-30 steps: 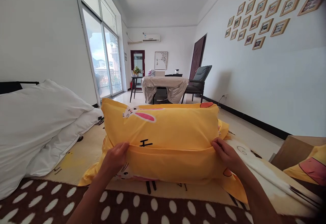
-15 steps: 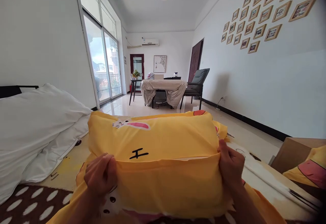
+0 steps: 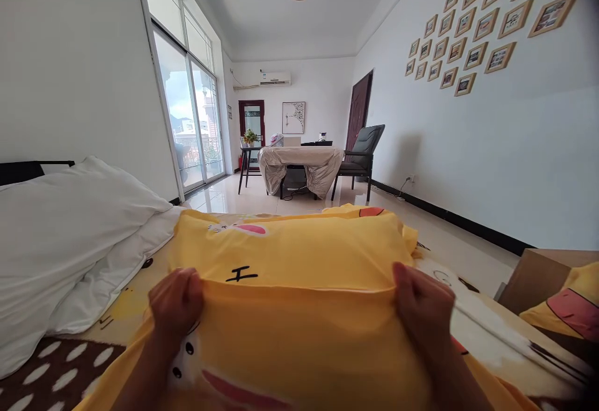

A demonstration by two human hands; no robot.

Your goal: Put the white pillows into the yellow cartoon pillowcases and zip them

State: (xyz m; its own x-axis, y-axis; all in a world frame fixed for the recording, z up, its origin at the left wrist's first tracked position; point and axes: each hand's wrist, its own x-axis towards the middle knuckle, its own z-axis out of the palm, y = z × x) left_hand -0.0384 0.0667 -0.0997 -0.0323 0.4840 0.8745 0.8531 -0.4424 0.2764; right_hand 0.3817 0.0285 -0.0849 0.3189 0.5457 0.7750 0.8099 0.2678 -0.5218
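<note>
A yellow pillow cover (image 3: 299, 342) printed with rabbit faces and pink ears lies across the bed in front of me, with a plump shape inside. My left hand (image 3: 176, 302) is closed on the left end of its fabric edge. At the right end of the same edge, my right hand (image 3: 423, 302) grips the cloth in a fist. The edge runs taut between both hands, with a thin pale line showing along the right part of it.
White bedding (image 3: 79, 236) is heaped at the left. A cardboard box (image 3: 538, 283) with a yellow and pink cloth (image 3: 573, 305) stands at the right. Farther back are a covered table (image 3: 302, 155) and a black chair (image 3: 365, 152).
Both hands have moved apart slightly, stretching the edge tighter. The front of the cover is raised and smoother, and the upper part looks flatter.
</note>
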